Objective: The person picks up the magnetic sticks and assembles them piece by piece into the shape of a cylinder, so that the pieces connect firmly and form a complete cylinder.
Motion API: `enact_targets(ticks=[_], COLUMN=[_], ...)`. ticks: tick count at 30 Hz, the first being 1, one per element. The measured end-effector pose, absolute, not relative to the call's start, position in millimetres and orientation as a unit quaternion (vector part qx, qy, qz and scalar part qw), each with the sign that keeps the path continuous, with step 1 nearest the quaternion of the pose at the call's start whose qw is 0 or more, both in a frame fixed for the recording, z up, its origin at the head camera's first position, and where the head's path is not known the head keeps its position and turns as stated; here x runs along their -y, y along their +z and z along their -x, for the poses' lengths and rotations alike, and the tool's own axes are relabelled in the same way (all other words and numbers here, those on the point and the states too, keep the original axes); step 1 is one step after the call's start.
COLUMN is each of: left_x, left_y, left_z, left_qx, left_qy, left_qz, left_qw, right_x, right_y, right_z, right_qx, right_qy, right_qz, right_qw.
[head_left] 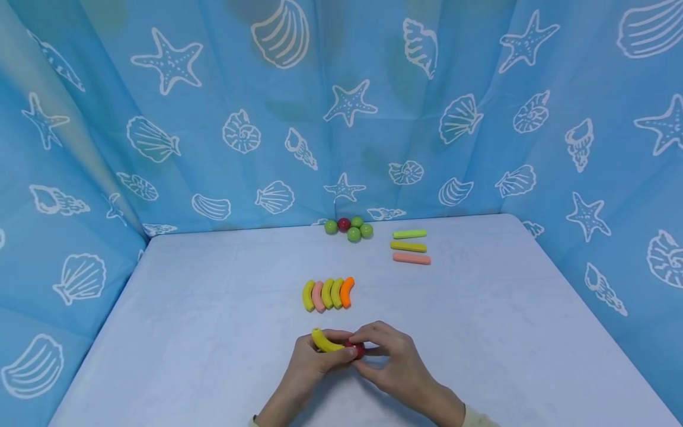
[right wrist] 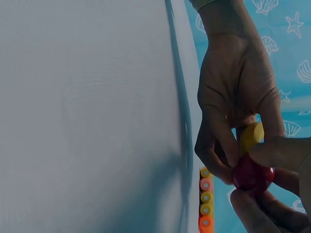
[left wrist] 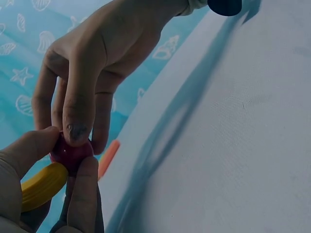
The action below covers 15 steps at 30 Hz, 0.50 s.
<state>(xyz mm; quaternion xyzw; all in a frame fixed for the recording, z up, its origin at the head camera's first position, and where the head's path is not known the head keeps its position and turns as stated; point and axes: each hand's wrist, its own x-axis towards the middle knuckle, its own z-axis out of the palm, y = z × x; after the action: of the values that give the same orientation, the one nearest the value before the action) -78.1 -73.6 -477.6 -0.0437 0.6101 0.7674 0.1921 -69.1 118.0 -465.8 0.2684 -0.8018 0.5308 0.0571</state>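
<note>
Both hands meet low in the middle of the head view, raised over the white table. My left hand (head_left: 311,363) holds a yellow curved, banana-like piece (head_left: 324,342), with its thumb and fingers also on a shiny red ball (head_left: 359,350). From the other side, my right hand (head_left: 397,360) pinches that ball (right wrist: 252,177) with thumb and fingertips. In the left wrist view, one end of the curved piece (left wrist: 44,187) meets the ball (left wrist: 71,154); whether they are joined cannot be told.
Beyond the hands lies a row of several curved pieces (head_left: 328,294) in yellow, pink and orange. Green balls (head_left: 354,234) and another red ball (head_left: 344,225) cluster at the far edge. To their right lie three straight sticks (head_left: 408,246). A blue curtain (head_left: 373,148) surrounds the white table (head_left: 213,326).
</note>
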Motion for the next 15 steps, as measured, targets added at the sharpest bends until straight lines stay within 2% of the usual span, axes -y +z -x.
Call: enact_targets(ticks=[7, 15], left_x=[81, 92], left_y=[-475, -477], left_z=[80, 82], left_qx=[-0.639, -0.658], left_qy=[0.746, 0.733], left_qz=[0.055, 0.076], left_qw=[0.176, 0.157], right_x=[-129, -131], right_y=[-466, -465], right_z=[75, 93], right_qx=[0.802, 0.847], right_qy=[0.52, 0.483], right_qz=[-0.289, -0.213], right_qw=[0.049, 0.062])
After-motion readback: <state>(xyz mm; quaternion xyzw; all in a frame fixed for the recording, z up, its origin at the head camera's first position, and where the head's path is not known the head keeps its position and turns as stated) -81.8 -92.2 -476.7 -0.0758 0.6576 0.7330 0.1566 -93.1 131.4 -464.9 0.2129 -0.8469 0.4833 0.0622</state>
